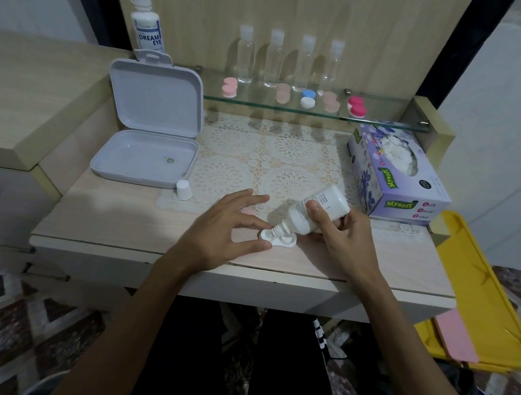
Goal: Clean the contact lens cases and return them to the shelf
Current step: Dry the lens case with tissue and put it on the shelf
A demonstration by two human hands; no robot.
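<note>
A white contact lens case (pixel 277 239) lies open on the desk near the front edge. My left hand (pixel 227 229) pinches its left side between thumb and forefinger. My right hand (pixel 344 234) grips a white solution bottle (pixel 315 210), tilted with its nozzle down over the case. A pink lid (pixel 247 211) lies just behind my left fingers. The bottle's white cap (pixel 184 189) stands to the left. On the glass shelf (pixel 387 123) sit several lens cases: pink (pixel 230 87), pale pink (pixel 283 93), blue and white (pixel 308 98), pale pink (pixel 331 102), magenta (pixel 357 106).
An open grey box (pixel 151 132) stands at the left, with a Dream Eye bottle (pixel 147 24) behind it. Several clear bottles (pixel 274 58) line the back of the shelf. A tissue box (pixel 395 175) sits at the right, a yellow tray (pixel 481 298) beyond the desk's right edge.
</note>
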